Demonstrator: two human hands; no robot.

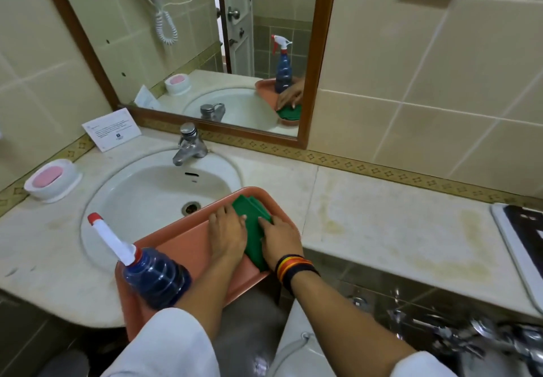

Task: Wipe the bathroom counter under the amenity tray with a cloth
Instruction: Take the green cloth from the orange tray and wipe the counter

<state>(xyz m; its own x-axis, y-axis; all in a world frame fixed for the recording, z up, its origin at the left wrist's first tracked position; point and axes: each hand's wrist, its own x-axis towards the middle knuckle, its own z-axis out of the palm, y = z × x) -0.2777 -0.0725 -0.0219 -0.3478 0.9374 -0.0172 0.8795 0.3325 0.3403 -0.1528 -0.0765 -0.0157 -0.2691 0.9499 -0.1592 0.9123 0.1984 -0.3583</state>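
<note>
Cloth (253,227) on tray (182,244), btwn both hands, touching.

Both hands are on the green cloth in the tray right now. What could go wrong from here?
1. The tray sits across the sink and overhangs the counter's front edge, so pressing or pulling on it might tip it off.
2. The spray bottle stands at the tray's near, overhanging end and could topple if the tray shifts.
3. The left hand and right hand press the cloth inside the tray; the stained counter remains unwiped.
</note>
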